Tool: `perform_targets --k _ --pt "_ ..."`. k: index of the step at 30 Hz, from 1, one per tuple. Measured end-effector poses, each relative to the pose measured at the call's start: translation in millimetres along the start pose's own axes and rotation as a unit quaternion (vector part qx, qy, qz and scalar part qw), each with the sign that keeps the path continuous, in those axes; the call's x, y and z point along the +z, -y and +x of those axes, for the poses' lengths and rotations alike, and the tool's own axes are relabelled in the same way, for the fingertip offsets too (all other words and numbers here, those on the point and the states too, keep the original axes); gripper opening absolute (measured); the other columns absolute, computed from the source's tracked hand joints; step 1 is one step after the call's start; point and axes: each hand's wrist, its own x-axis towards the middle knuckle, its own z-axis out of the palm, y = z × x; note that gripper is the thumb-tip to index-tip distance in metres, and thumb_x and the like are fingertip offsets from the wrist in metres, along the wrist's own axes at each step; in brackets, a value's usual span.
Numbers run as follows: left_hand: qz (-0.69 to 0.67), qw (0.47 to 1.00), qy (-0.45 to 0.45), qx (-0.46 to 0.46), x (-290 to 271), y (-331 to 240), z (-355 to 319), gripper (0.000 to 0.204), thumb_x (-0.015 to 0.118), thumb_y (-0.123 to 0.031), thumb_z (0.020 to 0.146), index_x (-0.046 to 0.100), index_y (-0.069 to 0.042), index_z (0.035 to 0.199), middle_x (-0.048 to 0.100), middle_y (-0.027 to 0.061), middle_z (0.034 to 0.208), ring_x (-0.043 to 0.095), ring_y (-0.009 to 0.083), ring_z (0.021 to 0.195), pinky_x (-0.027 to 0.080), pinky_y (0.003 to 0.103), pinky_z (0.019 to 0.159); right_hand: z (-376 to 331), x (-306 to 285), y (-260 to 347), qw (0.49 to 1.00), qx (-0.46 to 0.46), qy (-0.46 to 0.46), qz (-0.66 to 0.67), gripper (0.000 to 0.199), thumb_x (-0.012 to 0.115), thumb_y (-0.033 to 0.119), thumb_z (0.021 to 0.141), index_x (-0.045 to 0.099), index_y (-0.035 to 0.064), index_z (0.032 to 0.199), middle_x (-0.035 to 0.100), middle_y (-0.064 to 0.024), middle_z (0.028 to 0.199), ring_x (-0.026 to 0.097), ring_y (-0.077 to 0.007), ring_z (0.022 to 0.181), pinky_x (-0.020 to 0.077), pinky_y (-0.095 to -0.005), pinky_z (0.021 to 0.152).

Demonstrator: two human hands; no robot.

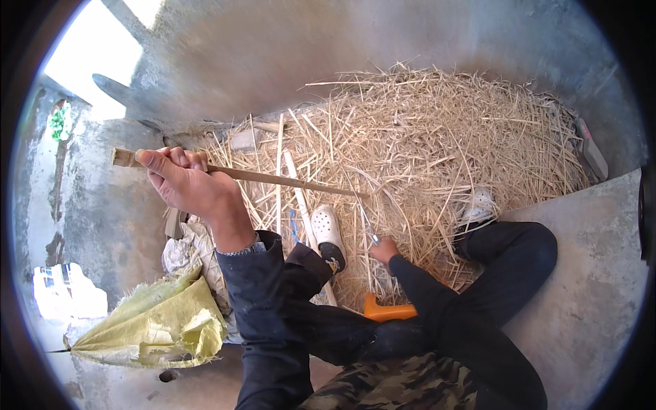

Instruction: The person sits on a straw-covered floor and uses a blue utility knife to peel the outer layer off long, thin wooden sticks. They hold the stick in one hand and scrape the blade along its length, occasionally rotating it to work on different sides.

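We see a long, narrow, flat brown strip of wood or bamboo (287,180) held up toward the left of the view, thicker at its near end and thin at its far end, slanting slightly down to the right above the straw. The left grip (188,179) is clamped on it close to the thick end, which pokes out past the thumb. The right grip (384,251), lower and near the middle, is closed around a thin, slightly curved tool with a shiny metal part (374,238); its slender length points up toward the strip's far tip, and we cannot tell whether the two touch.

Beneath them we find a broad heap of dry, pale-yellow straw-like shavings (437,137), piled against a grey, stained wall (273,55). A long, pale, flat slat (301,205) lies just beside a white perforated clog (324,224) on the left foot; a matching white clog (481,202) stands among the shavings on the right.

Near the right forearm we notice a smooth orange object (387,311), partly hidden. Over the lap lies camouflage-patterned cloth (400,386). To the left we see a frayed yellow woven sack (160,324) beside crumpled off-white sheeting (205,260).
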Motion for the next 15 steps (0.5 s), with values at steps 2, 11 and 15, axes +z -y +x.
perform_targets --k 2,11,15 --pt "-0.022 0.999 0.023 0.006 9 5 3 0.039 0.062 -0.046 0.089 0.044 -0.012 0.08 0.038 -0.0043 0.062 0.032 0.0036 0.051 0.027 0.02 0.045 8 -5 -7 0.999 -0.017 0.023 0.031 0.031 0.059 0.012 0.07 0.063 -0.0077 0.093 0.064 -0.0223 0.076 0.064 -0.0302 0.071 0.0496 -0.0415 0.066" --pt "0.007 1.0 -0.003 0.004 7 3 3 0.036 0.06 -0.043 0.09 0.045 -0.012 0.079 0.037 -0.0048 0.062 0.032 0.0031 0.05 0.027 0.018 0.044 0 4 -11 0.988 0.057 -0.01 0.146 0.023 0.059 0.013 0.075 0.062 -0.005 0.089 0.06 -0.0143 0.072 0.061 -0.0235 0.068 0.047 -0.0395 0.063" --pt "-0.018 1.0 0.0 -0.006 8 6 5 0.035 0.06 -0.041 0.091 0.045 -0.012 0.078 0.037 -0.0046 0.063 0.031 0.0034 0.05 0.027 0.018 0.044 13 -6 -28 0.989 0.088 0.06 0.101 0.017 0.058 0.012 0.074 0.059 -0.0049 0.078 0.057 -0.0121 0.064 0.057 -0.023 0.058 0.0458 -0.0371 0.058"
